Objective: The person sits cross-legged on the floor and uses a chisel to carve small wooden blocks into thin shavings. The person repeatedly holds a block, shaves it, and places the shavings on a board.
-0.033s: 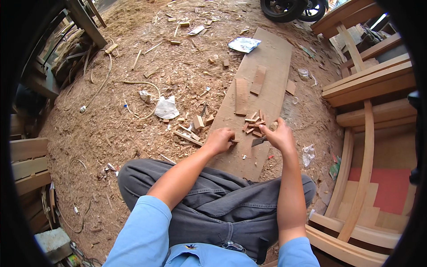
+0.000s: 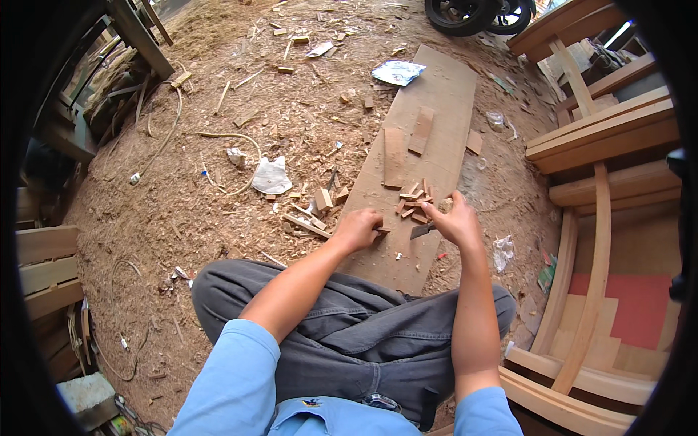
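My left hand (image 2: 358,230) is closed, its fingers pinching a small strip of wood (image 2: 382,230) just above the long board (image 2: 438,87). To its right, my right hand (image 2: 458,221) is curled round a tool with a short, flat, dark metal blade (image 2: 422,230). The blade points left toward the strip; its handle is hidden in the palm, so knife or chisel is unclear. Just beyond the blade lies a heap of small cut wood pieces (image 2: 413,196), close to my right fingertips. Two flat wood slats (image 2: 394,156) rest farther up the board.
Wood shavings and offcuts (image 2: 323,200) litter the ground on the left, with a white crumpled sheet (image 2: 272,176) among them. A shiny packet (image 2: 398,73) lies on the board's far end. Wooden frames (image 2: 600,247) stand at right, stacked planks (image 2: 47,265) at left, a motorbike wheel (image 2: 462,18) beyond.
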The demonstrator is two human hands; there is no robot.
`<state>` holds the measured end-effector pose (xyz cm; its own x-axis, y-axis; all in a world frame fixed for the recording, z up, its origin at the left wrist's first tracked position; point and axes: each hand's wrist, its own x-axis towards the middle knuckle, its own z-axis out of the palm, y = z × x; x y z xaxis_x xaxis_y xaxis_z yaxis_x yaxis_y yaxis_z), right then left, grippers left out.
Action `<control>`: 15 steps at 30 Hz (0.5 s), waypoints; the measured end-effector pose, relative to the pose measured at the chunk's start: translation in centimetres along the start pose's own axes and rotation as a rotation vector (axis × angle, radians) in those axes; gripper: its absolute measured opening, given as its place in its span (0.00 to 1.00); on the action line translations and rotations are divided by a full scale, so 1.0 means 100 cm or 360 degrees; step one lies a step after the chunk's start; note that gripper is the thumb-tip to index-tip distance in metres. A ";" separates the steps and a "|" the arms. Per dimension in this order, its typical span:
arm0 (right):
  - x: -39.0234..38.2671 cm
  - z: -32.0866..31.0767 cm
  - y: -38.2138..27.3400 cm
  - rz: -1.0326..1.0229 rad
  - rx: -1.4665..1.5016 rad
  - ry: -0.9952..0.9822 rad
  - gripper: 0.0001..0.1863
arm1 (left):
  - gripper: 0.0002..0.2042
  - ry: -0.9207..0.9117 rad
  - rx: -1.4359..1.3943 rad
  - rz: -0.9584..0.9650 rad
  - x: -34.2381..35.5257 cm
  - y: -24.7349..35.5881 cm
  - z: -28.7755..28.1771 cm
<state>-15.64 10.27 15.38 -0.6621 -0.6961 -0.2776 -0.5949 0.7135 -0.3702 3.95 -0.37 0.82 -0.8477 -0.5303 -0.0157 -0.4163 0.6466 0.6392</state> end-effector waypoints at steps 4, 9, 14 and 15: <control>-0.003 0.003 -0.006 -0.0118 -0.0006 0.0101 0.43 | 0.07 0.0051 -0.0087 0.0021 0.003 -0.004 -0.001; 0.001 0.001 -0.016 -0.0100 -0.0062 0.0099 0.40 | 0.07 0.0056 -0.0096 0.0060 0.008 -0.008 -0.004; 0.001 0.010 -0.024 -0.0129 -0.0165 0.0213 0.35 | 0.08 -0.0027 -0.0120 -0.0029 0.009 -0.007 -0.005; 0.001 0.013 -0.024 -0.0152 -0.0151 0.0247 0.35 | 0.08 -0.0029 -0.0138 -0.0008 0.009 -0.006 -0.005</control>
<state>-13.66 8.38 15.13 -0.6586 -0.7454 -0.1028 -0.6937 0.6544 -0.3011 3.57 -1.51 0.78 -0.8518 -0.5229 -0.0325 -0.3913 0.5938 0.7031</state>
